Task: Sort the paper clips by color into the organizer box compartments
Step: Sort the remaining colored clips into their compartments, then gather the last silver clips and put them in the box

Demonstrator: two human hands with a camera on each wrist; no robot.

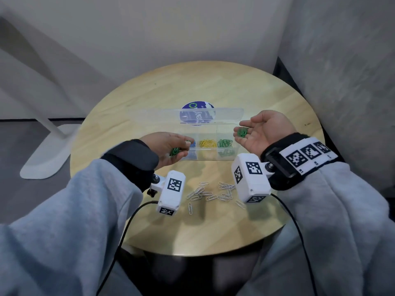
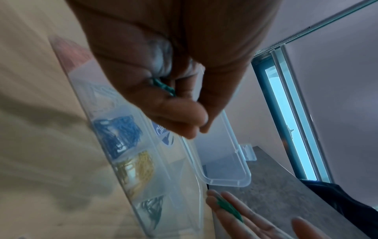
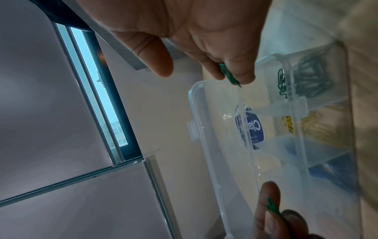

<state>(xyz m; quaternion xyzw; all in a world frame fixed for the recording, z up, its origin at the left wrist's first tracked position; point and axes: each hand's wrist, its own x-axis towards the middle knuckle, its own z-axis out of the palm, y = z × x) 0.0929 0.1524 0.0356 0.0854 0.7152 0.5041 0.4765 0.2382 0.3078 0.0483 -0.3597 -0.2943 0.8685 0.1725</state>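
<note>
A clear organizer box stands open on the round wooden table, its lid raised behind. Its front row holds blue clips, yellow clips and green clips. My left hand hovers at the box's left end, its curled fingers holding green paper clips. At the box's right end my right hand lies palm up, fingers relaxed. A small bunch of green clips rests on its fingers.
Several white paper clips lie scattered on the table in front of the box, between my forearms. A blue round sticker shows behind the lid. The wrist cameras and their black cables hang over the near table edge.
</note>
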